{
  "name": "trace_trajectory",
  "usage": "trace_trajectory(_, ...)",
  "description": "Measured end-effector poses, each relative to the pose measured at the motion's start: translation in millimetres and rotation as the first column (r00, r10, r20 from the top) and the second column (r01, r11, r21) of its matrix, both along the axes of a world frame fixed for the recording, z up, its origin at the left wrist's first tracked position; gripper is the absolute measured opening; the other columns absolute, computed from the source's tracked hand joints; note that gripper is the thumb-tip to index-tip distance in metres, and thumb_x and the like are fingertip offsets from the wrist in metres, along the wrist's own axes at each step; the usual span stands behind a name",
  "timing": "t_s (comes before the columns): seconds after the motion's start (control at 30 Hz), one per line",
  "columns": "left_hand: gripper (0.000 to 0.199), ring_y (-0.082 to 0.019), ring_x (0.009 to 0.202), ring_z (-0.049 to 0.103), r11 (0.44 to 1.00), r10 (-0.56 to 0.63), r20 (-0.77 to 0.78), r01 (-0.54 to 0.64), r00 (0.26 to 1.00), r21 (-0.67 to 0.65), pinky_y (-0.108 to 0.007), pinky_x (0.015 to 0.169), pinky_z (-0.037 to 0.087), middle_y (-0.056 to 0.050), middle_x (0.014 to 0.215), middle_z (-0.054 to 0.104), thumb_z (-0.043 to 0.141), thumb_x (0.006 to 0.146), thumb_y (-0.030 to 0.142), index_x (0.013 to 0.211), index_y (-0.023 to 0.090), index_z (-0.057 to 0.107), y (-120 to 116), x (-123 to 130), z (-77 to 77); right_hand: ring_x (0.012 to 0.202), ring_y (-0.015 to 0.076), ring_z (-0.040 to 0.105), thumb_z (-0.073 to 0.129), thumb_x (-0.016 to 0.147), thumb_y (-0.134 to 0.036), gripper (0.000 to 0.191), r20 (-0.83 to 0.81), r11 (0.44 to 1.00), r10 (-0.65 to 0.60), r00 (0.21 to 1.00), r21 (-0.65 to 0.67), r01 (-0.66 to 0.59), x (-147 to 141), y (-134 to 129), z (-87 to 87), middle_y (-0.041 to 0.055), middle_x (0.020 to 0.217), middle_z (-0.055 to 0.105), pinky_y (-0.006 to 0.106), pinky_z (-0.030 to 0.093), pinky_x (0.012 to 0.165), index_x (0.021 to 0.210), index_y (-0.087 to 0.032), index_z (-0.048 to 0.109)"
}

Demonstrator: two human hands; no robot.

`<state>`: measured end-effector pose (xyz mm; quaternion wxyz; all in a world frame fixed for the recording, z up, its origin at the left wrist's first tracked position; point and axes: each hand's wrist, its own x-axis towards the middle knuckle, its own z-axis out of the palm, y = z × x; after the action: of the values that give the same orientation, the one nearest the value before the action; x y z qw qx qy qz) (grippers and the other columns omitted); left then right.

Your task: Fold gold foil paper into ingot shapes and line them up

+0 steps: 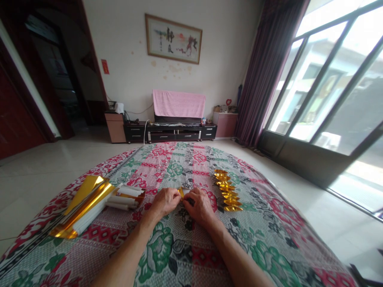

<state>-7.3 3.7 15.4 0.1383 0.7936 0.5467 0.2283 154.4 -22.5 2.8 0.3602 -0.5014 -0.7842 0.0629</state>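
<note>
Between my fingertips, over the middle of the flowered cloth, is a small piece of gold foil paper [181,192], partly hidden by my hands. My left hand [166,200] pinches its left side, fingers closed. On the other side, my right hand [198,204] is closed on it too, with a pale part showing by the fingers. A column of several folded gold paper pieces [230,194] lies to the right of my right hand. Left of my left hand are white paper rolls with some gold [125,198] and a larger stack of gold foil sheets [86,207], bent over.
The patterned cloth [176,167] covers the broad round-edged surface under my hands. Beyond it stand a low black cabinet [173,133] and something draped with a pink cloth [179,103]. A purple curtain [263,71] and large windows are on the right, a doorway at left.
</note>
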Motion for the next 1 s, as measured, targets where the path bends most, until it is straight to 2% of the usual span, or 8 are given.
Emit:
trace_trajectory(0.13, 0.025, -0.012, 0.06, 0.056, 1.0, -0.016, 0.032, 0.016, 0.999, 0.003, -0.021, 0.056, 0.033, -0.003, 0.064, 0.067, 0.045, 0.077, 0.024, 0.069, 0.018, 0.068, 2.1, -2.4, -2.1, 0.077, 0.0133, 0.053, 0.059, 0.077, -0.019, 0.009, 0.002, 1.0, -0.007, 1.0, 0.005, 0.007, 0.0, 3.5, -2.7, 0.0021, 0.079, 0.058, 0.023, 0.038, 0.07, 0.075, -0.021, 0.067)
trace_trajectory(0.3, 0.023, -0.013, 0.064, 0.059, 0.997, -0.045, 0.108, 0.052, 0.993, -0.061, -0.02, 0.058, 0.038, -0.004, 0.072, 0.07, 0.05, 0.072, 0.024, 0.079, 0.018, 0.072, 4.7, -7.0, -1.3, 0.075, 0.0129, 0.053, 0.057, 0.077, -0.018, 0.01, -0.001, 1.0, -0.027, 1.0, 0.006, 0.027, -0.6, 4.0, -3.2, 0.0025, 0.077, 0.058, 0.022, 0.037, 0.068, 0.072, -0.02, 0.066)
trace_trajectory(0.47, 0.023, -0.012, 0.061, 0.056, 0.997, -0.029, 0.073, 0.034, 0.997, -0.065, -0.02, 0.056, 0.035, -0.002, 0.067, 0.069, 0.049, 0.072, 0.024, 0.075, 0.019, 0.071, 5.3, -6.0, 0.2, 0.074, 0.0127, 0.053, 0.056, 0.077, -0.016, 0.012, -0.007, 0.999, -0.035, 0.999, 0.008, 0.035, -1.0, 1.9, -1.4, 0.0024, 0.077, 0.057, 0.022, 0.037, 0.067, 0.071, -0.02, 0.065)
trace_trajectory(0.63, 0.023, -0.012, 0.059, 0.054, 1.0, -0.001, 0.029, 0.001, 1.0, -0.013, -0.021, 0.055, 0.031, -0.002, 0.064, 0.067, 0.049, 0.074, 0.027, 0.07, 0.019, 0.069, 6.2, -3.5, -1.9, 0.074, 0.0129, 0.053, 0.058, 0.074, -0.014, 0.011, -0.032, 1.0, -0.008, 0.999, 0.003, 0.008, 0.5, 4.0, -2.9, 0.0019, 0.076, 0.058, 0.022, 0.038, 0.067, 0.072, -0.02, 0.067)
trace_trajectory(0.83, 0.02, -0.011, 0.06, 0.054, 0.995, -0.059, 0.038, 0.062, 0.998, -0.084, -0.02, 0.053, 0.031, -0.001, 0.066, 0.067, 0.05, 0.073, 0.026, 0.075, 0.019, 0.069, 5.3, -6.0, 0.5, 0.075, 0.0128, 0.054, 0.059, 0.074, -0.015, 0.011, -0.045, 1.0, 0.004, 0.999, -0.001, -0.004, 2.0, 5.2, -3.9, 0.0019, 0.077, 0.059, 0.022, 0.04, 0.069, 0.073, -0.021, 0.068)
trace_trajectory(1.0, 0.021, -0.013, 0.065, 0.057, 0.999, -0.045, -0.001, 0.045, 0.999, -0.01, -0.022, 0.058, 0.033, -0.003, 0.07, 0.068, 0.047, 0.077, 0.026, 0.074, 0.019, 0.067, 1.8, -3.8, 2.8, 0.073, 0.0123, 0.056, 0.058, 0.073, -0.013, 0.013, -0.074, 0.999, 0.028, 0.997, -0.018, -0.03, 3.3, 5.3, -3.2, 0.002, 0.077, 0.06, 0.021, 0.041, 0.068, 0.072, -0.021, 0.069)
